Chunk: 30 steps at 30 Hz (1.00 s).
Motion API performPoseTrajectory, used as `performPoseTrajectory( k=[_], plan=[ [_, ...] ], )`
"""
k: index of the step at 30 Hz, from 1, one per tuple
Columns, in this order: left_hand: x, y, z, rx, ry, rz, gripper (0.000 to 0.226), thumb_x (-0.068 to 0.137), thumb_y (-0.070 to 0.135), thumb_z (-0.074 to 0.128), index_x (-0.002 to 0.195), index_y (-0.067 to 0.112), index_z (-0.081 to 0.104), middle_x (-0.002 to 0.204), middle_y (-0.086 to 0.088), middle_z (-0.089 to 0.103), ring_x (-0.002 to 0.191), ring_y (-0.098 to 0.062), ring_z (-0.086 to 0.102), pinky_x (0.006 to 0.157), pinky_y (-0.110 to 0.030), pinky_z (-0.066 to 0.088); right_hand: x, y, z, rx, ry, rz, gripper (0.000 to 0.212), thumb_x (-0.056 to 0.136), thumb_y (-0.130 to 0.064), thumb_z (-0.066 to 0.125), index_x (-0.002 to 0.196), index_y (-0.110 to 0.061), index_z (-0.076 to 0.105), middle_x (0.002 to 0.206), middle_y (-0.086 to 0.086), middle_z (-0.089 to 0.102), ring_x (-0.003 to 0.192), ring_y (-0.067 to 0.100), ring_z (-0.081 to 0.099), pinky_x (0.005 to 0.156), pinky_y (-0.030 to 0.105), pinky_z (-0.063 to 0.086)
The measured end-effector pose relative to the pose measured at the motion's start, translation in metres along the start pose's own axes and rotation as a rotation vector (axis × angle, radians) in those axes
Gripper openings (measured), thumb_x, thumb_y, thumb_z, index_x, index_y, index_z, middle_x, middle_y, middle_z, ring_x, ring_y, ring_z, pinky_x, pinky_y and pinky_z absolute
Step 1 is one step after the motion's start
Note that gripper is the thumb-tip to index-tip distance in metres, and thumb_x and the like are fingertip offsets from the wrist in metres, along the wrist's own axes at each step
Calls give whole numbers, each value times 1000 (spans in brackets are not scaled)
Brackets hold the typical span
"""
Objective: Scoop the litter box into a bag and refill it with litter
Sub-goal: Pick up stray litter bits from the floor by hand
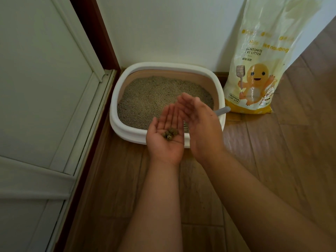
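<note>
Clumps in an open palm over the litter box

Door (41, 99), white and panelled, fills the left side, with a dark red-brown frame (94, 28) running down beside it to the wooden floor (272, 151). Right of the frame, in the corner against the white wall (163, 28), sits the litter box (125, 128), a white tray with a beige inner wall, filled with grey-brown litter (154, 99).

Over the near edge of the box, the left hand (166, 135) lies palm up, fingers straight and spread flat, carrying a few small dark clumps (170, 132) in the hollow of the palm. Just beside it, the right hand (200, 124) is held on edge, fingers straight and together, empty, its fingertips above those of the left hand.

Behind the right hand, a grey scoop (221, 111) rests in the box, its handle sticking out over the right rim and its slotted head partly hidden. Further right, a yellow and white litter bag (260, 60) printed "BENTONITE CAT LITTER" stands upright against the wall, just beside the box.
</note>
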<state>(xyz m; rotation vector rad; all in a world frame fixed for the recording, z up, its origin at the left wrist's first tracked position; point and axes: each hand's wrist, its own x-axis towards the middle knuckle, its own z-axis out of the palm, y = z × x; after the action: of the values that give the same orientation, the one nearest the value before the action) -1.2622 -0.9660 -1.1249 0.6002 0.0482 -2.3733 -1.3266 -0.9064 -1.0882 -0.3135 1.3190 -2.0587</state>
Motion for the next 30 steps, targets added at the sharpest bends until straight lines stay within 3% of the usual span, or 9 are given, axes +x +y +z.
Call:
performPoseTrajectory(
  k=[2, 5, 8, 18, 25, 30],
  plan=[
    [-1, -3, 4, -32, -11, 8, 44, 107, 30, 40, 115, -1, 72, 127, -19, 71, 120, -27, 69, 110, -39, 48, -2, 3, -2, 256, 66, 66, 39, 108, -25, 43, 126, 2, 64, 122, 17, 71, 119, 24, 67, 104, 36, 51],
    [-3, -7, 8, -42, -5, 16, 43, 106, 28, 40, 115, 0, 72, 129, -17, 70, 122, -27, 67, 109, -39, 48, -9, 9, -3, 408, 116, 88, 40, 108, -25, 43, 127, 4, 62, 123, 20, 71, 118, 26, 68, 101, 36, 53],
    [-6, -10, 10, -24, 20, 46, 43, 105, 28, 39, 115, 3, 72, 126, -16, 72, 120, -25, 69, 106, -39, 51, -12, 12, -2, 514, 144, 107, 42, 107, -27, 44, 130, 5, 61, 125, 21, 70, 119, 28, 67, 107, 40, 49],
    [-11, -17, 29, 31, 49, 99, 41, 105, 26, 40, 116, 3, 72, 125, -15, 72, 118, -25, 70, 108, -39, 50, -10, -7, 2, 553, 187, 140, 42, 106, -25, 46, 131, 5, 61, 124, 20, 70, 117, 28, 68, 109, 41, 48],
    [-20, -19, 65, 13, 43, 77, 42, 106, 28, 39, 119, 3, 70, 122, -17, 73, 114, -27, 72, 101, -38, 54, -6, -42, 13, 535, 207, 135, 34, 105, -17, 48, 128, 1, 64, 120, 16, 73, 113, 25, 71, 106, 40, 51],
    [-27, -25, 108, 44, 31, 76, 42, 105, 25, 40, 123, 0, 68, 121, -18, 73, 116, -28, 71, 108, -41, 50, -1, -81, 21, 567, 203, 110, 35, 104, -16, 45, 127, 2, 64, 120, 17, 73, 112, 25, 71, 104, 38, 52]
  ],
)
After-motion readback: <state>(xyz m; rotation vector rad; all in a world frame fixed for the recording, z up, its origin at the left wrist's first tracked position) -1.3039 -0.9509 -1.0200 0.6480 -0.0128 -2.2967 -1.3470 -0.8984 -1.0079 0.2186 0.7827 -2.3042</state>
